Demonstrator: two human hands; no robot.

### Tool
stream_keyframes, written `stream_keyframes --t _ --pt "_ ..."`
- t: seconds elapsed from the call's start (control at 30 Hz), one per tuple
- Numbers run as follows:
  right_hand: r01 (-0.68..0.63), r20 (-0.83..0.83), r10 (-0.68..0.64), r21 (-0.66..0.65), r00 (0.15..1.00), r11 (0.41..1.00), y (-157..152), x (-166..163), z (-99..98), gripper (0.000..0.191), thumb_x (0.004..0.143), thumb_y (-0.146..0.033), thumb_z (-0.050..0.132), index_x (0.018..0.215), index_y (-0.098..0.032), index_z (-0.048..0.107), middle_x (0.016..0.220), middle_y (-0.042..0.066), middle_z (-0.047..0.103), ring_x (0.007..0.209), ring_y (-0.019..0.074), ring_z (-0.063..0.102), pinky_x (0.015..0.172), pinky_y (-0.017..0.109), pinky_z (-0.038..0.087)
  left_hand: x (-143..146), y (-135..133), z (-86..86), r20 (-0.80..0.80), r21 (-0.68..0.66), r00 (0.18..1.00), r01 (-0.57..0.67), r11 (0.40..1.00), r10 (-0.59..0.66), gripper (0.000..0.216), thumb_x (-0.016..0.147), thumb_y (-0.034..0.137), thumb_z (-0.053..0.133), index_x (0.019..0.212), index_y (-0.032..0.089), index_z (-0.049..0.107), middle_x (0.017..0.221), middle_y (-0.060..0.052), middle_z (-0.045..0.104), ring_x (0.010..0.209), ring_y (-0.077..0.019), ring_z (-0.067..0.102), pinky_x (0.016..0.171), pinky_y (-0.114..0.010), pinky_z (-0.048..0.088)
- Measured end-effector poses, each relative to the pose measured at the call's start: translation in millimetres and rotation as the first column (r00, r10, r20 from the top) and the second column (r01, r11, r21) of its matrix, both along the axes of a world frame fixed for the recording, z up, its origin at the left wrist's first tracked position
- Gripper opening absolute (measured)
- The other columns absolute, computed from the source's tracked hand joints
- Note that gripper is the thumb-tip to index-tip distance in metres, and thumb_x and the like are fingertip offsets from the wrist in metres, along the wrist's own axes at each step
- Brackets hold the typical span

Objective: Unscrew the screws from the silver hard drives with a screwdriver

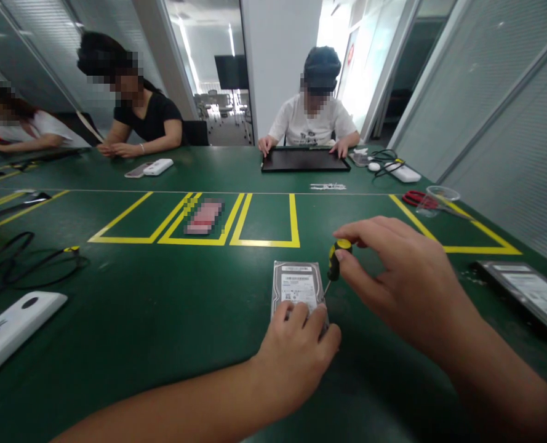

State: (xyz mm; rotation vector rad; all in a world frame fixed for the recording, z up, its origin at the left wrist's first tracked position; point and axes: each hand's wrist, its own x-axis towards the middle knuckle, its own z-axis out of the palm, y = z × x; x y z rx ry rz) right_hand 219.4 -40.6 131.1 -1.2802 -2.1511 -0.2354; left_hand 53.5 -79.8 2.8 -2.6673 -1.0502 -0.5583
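A silver hard drive (296, 286) with a white label lies flat on the green table in front of me. Across its near end rests my left hand (301, 347), fingers curled over it and gripping it. My right hand (393, 271) pinches the yellow-and-black handle of a small screwdriver (333, 261) between thumb and index finger. The screwdriver stands slightly tilted, its shaft reaching down to the drive's right edge. Whether the tip sits in a screw is too small to tell. My left fingers hide the drive's near part.
Another hard drive (531, 286) lies at the right. Red-handled scissors (421, 198) and a clear plastic cup (442, 195) stand beyond it. On the left are a white power bank (15, 332) and black cables (37, 264). Across the table, a person holds a black panel (305, 160).
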Motion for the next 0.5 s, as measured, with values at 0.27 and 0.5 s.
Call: stream_keyframes --t 0.27,0.5 --pt "0.010 -0.019 -0.010 -0.016 1.000 1.000 1.1 -1.0 0.1 0.016 0.091 -0.028 0.056 0.093 -0.017 0.067 0.093 0.008 0.062 0.085 0.0215 0.058 0.073 0.034 0.044 -0.2 -2.1 5.6 -0.004 -0.047 1.000 -0.001 0.999 0.001 0.019 0.101 0.035 0.046 0.102 0.023 0.062 0.117 -0.005 0.063 0.091 -0.0271 0.055 0.075 -0.046 0.045" --pt "0.018 -0.005 -0.018 -0.001 1.000 1.000 1.4 -0.7 -0.1 0.009 0.089 -0.025 0.061 0.089 -0.018 0.066 0.088 0.005 0.062 0.080 0.0199 0.058 0.071 0.032 0.041 -0.2 -1.7 4.8 -0.006 -0.058 1.000 -0.001 0.998 0.000 0.018 0.100 0.036 0.049 0.103 0.023 0.061 0.118 -0.005 0.063 0.091 -0.0268 0.055 0.076 -0.046 0.045"
